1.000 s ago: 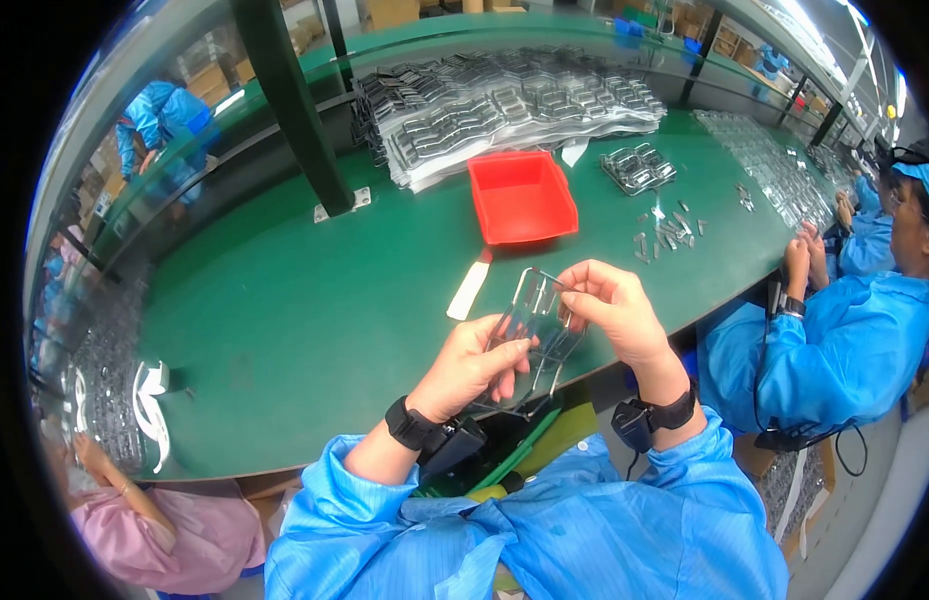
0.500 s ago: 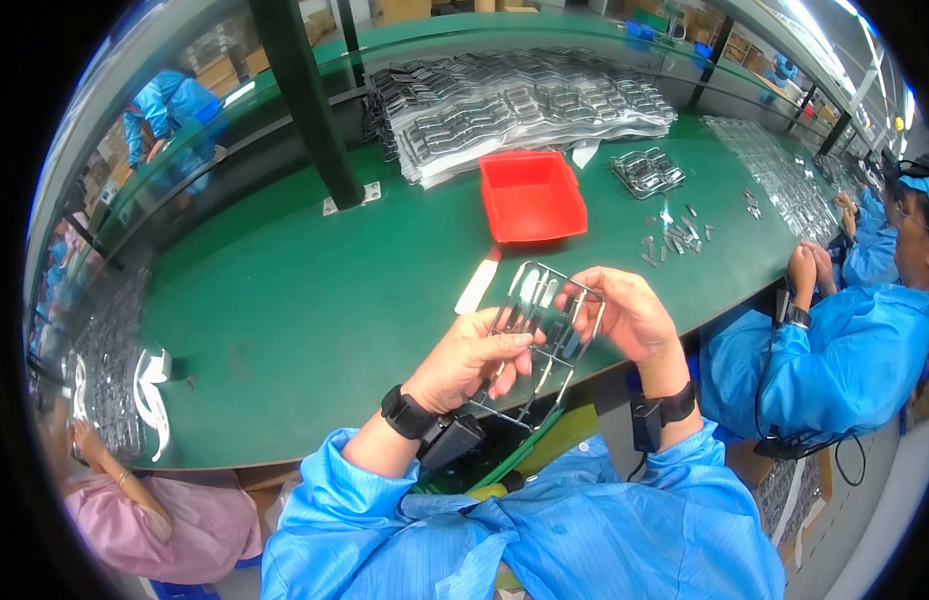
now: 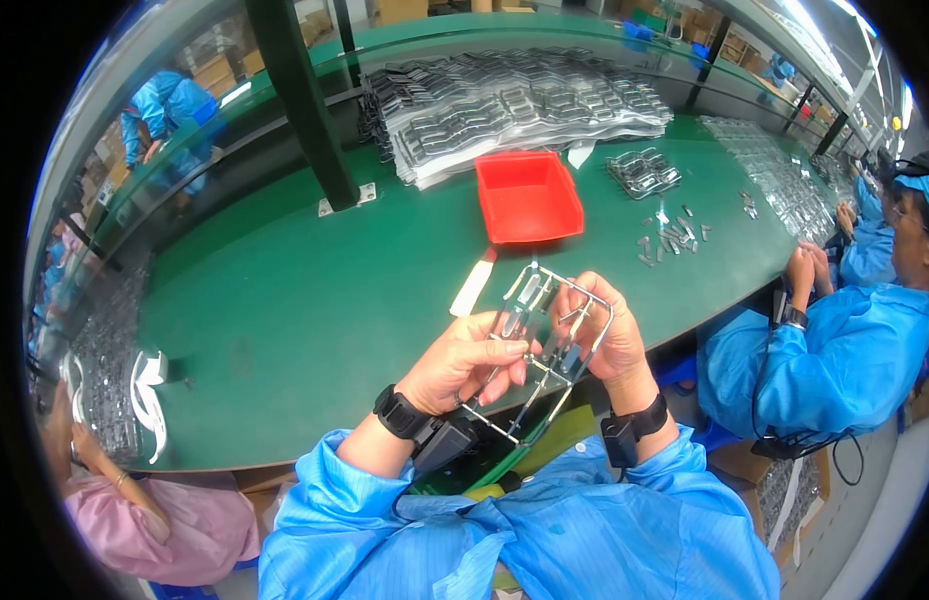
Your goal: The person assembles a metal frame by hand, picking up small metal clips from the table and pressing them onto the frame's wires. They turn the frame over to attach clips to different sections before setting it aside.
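In the head view, both hands hold a clear plastic frame of moulded parts up over the near edge of the green desk. The left hand grips its lower left side, fingers curled and pressed over the runner bars. The right hand takes the upper right side, thumb and fingers pinching one of the small pieces on the frame.

The frame looks thin and springy. A twist that is too hard could, I judge, snap a runner or flick a small piece off onto the lap or the floor, since the frame hangs past the desk edge rather than over it.

Behind the hands sits a red bin, square and open-topped, near the middle of the desk. A narrow white strip lies just left of it, nearer the hands. A broad heap of silvery-clear frames fills the far side. Loose small pieces are scattered to the right of the bin. Brown cardboard boxes stand beyond the desk at the upper left. A co-worker in a blue coat sits at the right.
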{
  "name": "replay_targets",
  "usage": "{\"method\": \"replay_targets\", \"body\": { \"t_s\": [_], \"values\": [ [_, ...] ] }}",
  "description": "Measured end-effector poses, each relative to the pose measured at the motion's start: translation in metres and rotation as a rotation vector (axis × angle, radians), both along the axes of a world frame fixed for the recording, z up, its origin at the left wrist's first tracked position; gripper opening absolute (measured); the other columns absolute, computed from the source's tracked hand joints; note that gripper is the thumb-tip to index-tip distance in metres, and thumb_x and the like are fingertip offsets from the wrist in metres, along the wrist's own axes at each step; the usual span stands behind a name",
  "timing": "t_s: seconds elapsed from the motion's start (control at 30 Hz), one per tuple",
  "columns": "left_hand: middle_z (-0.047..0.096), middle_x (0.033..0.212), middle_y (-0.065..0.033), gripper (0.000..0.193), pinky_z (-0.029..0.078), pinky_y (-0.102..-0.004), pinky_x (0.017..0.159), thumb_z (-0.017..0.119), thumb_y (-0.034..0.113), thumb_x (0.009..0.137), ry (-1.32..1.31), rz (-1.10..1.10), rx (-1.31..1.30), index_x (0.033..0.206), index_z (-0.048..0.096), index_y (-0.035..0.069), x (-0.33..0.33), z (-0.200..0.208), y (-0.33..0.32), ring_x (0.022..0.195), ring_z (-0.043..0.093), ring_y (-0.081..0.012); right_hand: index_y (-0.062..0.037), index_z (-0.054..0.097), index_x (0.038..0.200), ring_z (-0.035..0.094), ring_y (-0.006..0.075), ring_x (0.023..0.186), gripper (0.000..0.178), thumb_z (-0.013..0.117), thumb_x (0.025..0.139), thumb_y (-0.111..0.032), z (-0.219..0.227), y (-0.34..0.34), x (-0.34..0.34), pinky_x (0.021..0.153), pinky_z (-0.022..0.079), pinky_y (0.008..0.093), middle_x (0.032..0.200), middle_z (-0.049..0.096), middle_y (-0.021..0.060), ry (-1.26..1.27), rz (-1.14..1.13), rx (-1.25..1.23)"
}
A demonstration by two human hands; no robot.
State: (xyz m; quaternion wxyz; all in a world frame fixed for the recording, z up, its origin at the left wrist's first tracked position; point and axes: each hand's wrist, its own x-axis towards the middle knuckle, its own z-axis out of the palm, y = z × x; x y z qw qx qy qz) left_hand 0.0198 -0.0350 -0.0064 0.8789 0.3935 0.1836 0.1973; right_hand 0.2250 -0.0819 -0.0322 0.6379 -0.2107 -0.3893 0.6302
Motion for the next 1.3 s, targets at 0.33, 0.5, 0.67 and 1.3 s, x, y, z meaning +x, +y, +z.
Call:
{"method": "replay_targets", "body": {
  "t_s": [0.33,0.5,0.67,1.3],
  "values": [
    [0.061,0.069,-0.0096,0.019,0.039,-0.0201,0.039,0.058,0.012,0.088,0.081,0.109,0.18,0.1,0.057,-0.003,0.005,0.0,-0.006,0.041,0.049,-0.0113,-0.0029,0.051,0.091,0.05,0.0116,0.067,0.019,0.062,0.088,-0.019,-0.004,-0.004,-0.009,0.06,0.045,0.0253,0.083,0.052,0.0058,0.272,-0.021,-0.113],
    [0.059,0.071,-0.006,0.021,0.041,-0.0209,0.044,0.056,0.015,0.09,-0.07,0.476,0.127,0.106,0.055,0.001,0.004,-0.01,0.001,0.051,0.053,-0.0107,-0.0026,0.053,0.089,0.048,0.0087,0.061,0.017,0.058,0.09,-0.018,0.006,-0.01,-0.019,0.055,0.042,0.0224,0.077,0.051,0.003,-0.119,-0.333,-0.215],
    [0.06,0.078,-0.0043,0.028,0.042,-0.0194,0.05,0.061,0.017,0.088,0.045,0.519,0.241,0.111,0.053,0.004,0.006,-0.012,-0.001,0.057,0.053,-0.0084,-0.0011,0.054,0.089,0.05,0.0081,0.06,0.015,0.056,0.092,-0.016,0.013,-0.012,-0.03,0.054,0.044,0.022,0.075,0.053,0.0029,-0.309,-0.334,-0.187],
    [0.054,0.089,-0.0007,0.04,0.047,-0.0196,0.07,0.062,-0.004,0.08,-0.028,0.622,0.465,0.117,0.049,0.0,0.014,-0.015,-0.01,0.078,0.053,-0.006,-0.0017,0.054,0.091,0.051,0.0058,0.064,0.013,0.057,0.091,-0.014,0.006,-0.007,-0.056,0.057,0.044,0.0211,0.078,0.056,0.0014,-0.252,-0.315,-0.195]
  ]
}}
